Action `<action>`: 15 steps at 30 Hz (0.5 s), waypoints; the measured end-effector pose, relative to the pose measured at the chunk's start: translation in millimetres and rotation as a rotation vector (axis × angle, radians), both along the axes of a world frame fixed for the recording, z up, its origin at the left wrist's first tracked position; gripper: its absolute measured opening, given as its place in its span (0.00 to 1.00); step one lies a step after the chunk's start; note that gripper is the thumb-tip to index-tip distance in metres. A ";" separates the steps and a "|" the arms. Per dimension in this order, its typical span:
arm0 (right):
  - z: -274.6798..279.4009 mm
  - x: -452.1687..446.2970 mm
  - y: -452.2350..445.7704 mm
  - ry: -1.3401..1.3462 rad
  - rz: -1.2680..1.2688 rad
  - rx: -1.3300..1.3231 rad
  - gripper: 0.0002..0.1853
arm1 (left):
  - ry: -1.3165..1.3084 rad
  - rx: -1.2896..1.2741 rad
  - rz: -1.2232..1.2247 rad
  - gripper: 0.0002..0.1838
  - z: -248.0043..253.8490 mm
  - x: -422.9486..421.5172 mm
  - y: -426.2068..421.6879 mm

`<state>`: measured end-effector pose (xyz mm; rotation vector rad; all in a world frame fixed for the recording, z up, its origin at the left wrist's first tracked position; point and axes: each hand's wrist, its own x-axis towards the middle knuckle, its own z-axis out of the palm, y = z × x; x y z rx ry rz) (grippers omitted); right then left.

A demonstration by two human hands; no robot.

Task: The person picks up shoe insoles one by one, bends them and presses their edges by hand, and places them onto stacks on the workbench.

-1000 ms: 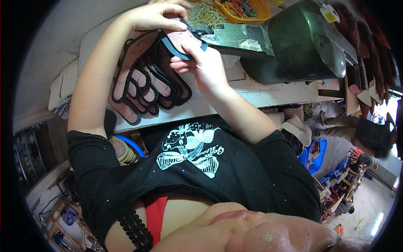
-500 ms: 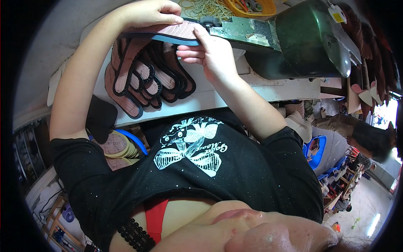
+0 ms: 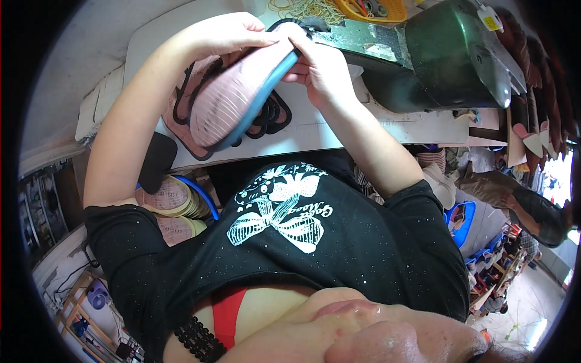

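Note:
A pink insole with a blue side edge hangs from both hands, its broad end slanting down toward my body. My left hand pinches the far end of the insole, thumb and fingers pressed together. My right hand grips the same end from the other side, its thumb on top and fingers curled beneath. Behind and under the held insole lie several pink insoles with black bound edges, partly covered by it. Close beyond my fingers is the green sewing machine.
A white tabletop holds the work. Pale cords and a yellow basket sit at the back. Stacked insoles stand below the table's left edge. At the right are a blue crate and another person.
The insole has turned from nearly edge-on to show its pink face, its broad end swinging down toward me. Both hands have shifted slightly right and stay on it.

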<state>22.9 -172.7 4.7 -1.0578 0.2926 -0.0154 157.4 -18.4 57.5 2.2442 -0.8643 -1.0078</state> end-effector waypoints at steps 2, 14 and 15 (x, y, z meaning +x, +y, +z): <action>1.8 -0.8 1.0 0.008 -0.032 -0.003 0.18 | 0.080 -0.026 0.097 0.22 5.1 -13.7 0.2; 12.9 -63.5 -43.6 0.036 0.474 -0.149 0.17 | 0.310 -0.172 0.295 0.25 -5.2 -18.6 -13.0; 8.8 -63.0 -47.7 0.060 0.473 -0.171 0.20 | 0.313 -0.168 0.293 0.25 -6.2 -18.5 -14.1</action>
